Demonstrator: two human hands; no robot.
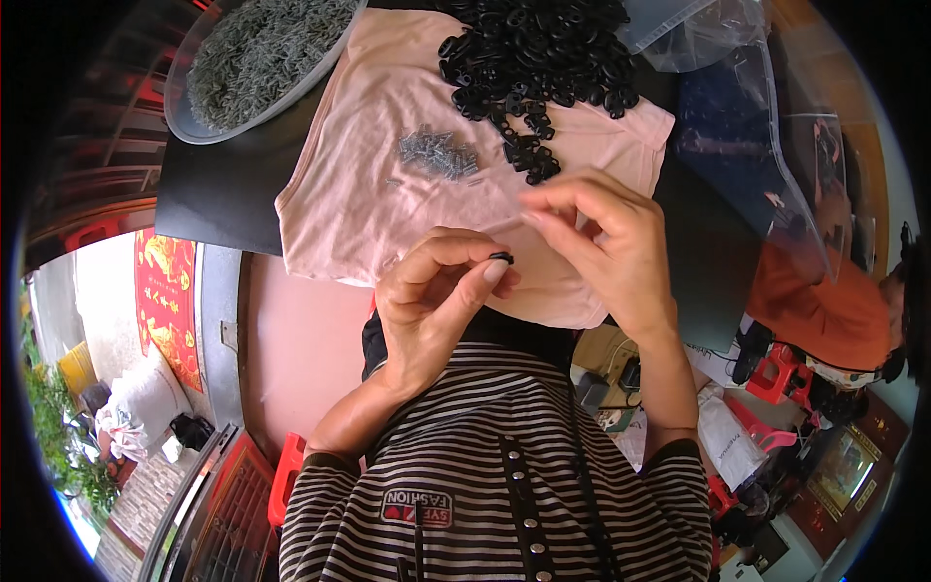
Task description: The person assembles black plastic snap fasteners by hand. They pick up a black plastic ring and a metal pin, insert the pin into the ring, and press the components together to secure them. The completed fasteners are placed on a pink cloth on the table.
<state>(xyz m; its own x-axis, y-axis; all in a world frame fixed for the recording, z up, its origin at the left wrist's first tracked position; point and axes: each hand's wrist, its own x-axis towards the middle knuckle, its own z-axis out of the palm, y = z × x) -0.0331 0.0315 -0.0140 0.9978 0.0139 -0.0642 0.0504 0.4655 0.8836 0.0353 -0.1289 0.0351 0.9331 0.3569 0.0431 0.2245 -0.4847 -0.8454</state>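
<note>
Your striped shirt [436, 422] is lying nearest; your left hand [425, 291] is pinching a black part [501, 257] over pink cloth [344, 189]. Your right hand [616, 242] is hovering at right, fingers bent, grip undeterminable.

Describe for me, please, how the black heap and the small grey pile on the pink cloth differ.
Colour: the black heap is glossy black, while the small grey pile is silvery grey.
Size: the black heap spreads much wider than the small grey pile.
Shape: the black heap holds rounded pieces, some with visible holes; the small grey pile holds thin, straight ones.
Shared: both are loose groups of small pieces on the pink cloth.
</note>
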